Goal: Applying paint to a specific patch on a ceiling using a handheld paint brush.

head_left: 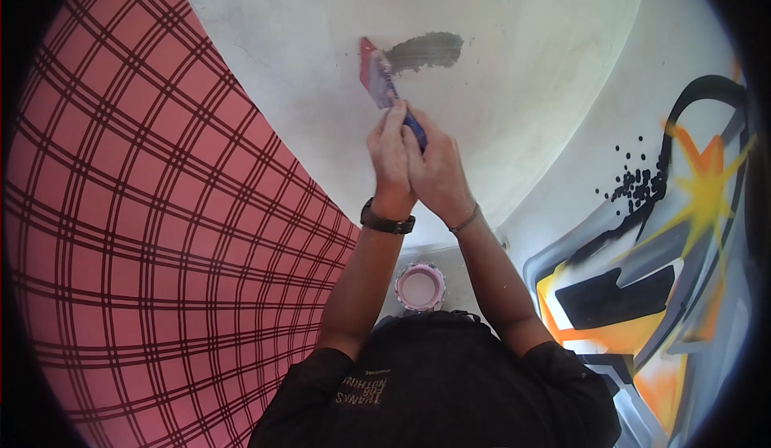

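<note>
A putty knife with a blue handle is in both my hands, its broad blade tilted up and to the left against the white wall. The blade looks pinkish red along its left side and carries whitish residue. My right hand is closed around the handle. Close beside it, my left hand is closed too, with its fingers near the base of the blade. Just right of the blade, a rough dark grey patch marks the wall. My fingers and palms hide part of the handle.
Below my forearms stands a round tub with a smeared rim and pale pinkish contents. A pink wall with dark plaid lines rises on the left. To the right is a wall with a colourful graffiti painting.
</note>
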The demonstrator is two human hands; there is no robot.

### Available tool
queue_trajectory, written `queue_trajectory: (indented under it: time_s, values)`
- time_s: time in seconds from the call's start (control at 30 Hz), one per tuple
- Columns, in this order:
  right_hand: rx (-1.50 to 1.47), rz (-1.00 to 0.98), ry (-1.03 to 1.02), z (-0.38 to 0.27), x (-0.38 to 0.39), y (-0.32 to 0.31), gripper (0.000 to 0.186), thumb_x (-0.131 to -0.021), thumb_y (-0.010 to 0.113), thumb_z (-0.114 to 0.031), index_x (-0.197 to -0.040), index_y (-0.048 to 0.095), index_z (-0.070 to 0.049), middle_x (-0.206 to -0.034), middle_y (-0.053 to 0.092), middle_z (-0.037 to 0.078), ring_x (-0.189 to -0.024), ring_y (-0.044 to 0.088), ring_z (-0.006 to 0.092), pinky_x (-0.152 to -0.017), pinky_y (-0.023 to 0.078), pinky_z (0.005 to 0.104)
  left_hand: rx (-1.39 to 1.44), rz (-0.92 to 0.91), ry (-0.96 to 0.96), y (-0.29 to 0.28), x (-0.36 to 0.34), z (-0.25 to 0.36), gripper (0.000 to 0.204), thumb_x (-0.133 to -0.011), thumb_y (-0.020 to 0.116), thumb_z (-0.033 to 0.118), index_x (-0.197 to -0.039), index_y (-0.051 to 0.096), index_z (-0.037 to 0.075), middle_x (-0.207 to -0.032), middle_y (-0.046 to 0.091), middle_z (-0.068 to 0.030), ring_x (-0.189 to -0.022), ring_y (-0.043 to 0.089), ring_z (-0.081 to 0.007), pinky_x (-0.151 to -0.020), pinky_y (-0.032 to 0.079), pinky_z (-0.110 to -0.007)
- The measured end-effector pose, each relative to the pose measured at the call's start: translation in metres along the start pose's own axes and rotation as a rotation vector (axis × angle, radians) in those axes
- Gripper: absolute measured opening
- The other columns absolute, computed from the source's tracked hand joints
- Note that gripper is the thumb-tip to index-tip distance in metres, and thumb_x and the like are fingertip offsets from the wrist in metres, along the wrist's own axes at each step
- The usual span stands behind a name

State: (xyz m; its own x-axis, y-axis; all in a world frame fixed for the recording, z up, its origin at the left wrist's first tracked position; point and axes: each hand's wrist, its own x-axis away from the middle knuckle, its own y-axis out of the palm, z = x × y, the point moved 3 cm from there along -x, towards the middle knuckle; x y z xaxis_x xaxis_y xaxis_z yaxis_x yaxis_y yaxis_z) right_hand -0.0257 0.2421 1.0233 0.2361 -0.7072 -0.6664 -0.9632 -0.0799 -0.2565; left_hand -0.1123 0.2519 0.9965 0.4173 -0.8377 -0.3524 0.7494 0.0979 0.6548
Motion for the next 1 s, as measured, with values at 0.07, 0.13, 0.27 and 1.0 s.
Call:
queue_trajectory:
  time_s: [0.07, 0.13, 0.27, 1.0]
  values:
    - [0.010, 0.030, 0.000, 0.005, 0.000, -0.016, 0.035, -0.096, 0.049, -0.012, -0.126, 0.054, 0.007, -0.103, 0.064, 0.032, -0.096, 0.063, 0.0469, -0.080, 0.052, 0.0461, 0.061, -0.015, -0.129, 0.013, -0.004, -0.020, 0.023, -0.103, 0.049, 0.025, -0.096, 0.064, 0.008, -0.078, 0.052, 0.0058, -0.068, 0.049, -0.0038, -0.059, 0.040, -0.021]
    - [0.017, 0.065, 0.004, 0.012, 0.000, -0.033, 0.035, -0.097, 0.049, -0.012, -0.126, 0.055, 0.006, -0.105, 0.064, 0.032, -0.098, 0.063, 0.0467, -0.081, 0.052, 0.0452, 0.076, -0.048, -0.165, 0.028, -0.002, -0.033, 0.022, -0.102, 0.049, 0.024, -0.096, 0.064, 0.009, -0.078, 0.052, 0.0059, -0.068, 0.049, -0.0035, -0.059, 0.040, -0.021]
    - [0.116, 0.213, 0.031, 0.026, 0.003, -0.067, 0.034, -0.096, 0.050, -0.011, -0.125, 0.055, 0.007, -0.105, 0.064, 0.032, -0.100, 0.063, 0.0461, -0.082, 0.053, 0.0442, 0.059, -0.144, -0.249, 0.060, -0.007, -0.065, 0.021, -0.102, 0.051, 0.023, -0.091, 0.062, 0.009, -0.077, 0.053, 0.0058, -0.067, 0.048, -0.0032, -0.058, 0.040, -0.021]
    - [0.211, 0.117, 0.088, 0.013, 0.002, -0.026, 0.032, -0.095, 0.048, -0.010, -0.122, 0.052, 0.007, -0.092, 0.063, 0.032, -0.086, 0.062, 0.0482, -0.074, 0.049, 0.0542, -0.018, -0.110, -0.332, 0.017, -0.018, -0.044, 0.024, -0.102, 0.053, 0.026, -0.086, 0.062, 0.011, -0.070, 0.050, 0.0069, -0.059, 0.047, -0.0025, -0.052, 0.038, -0.022]
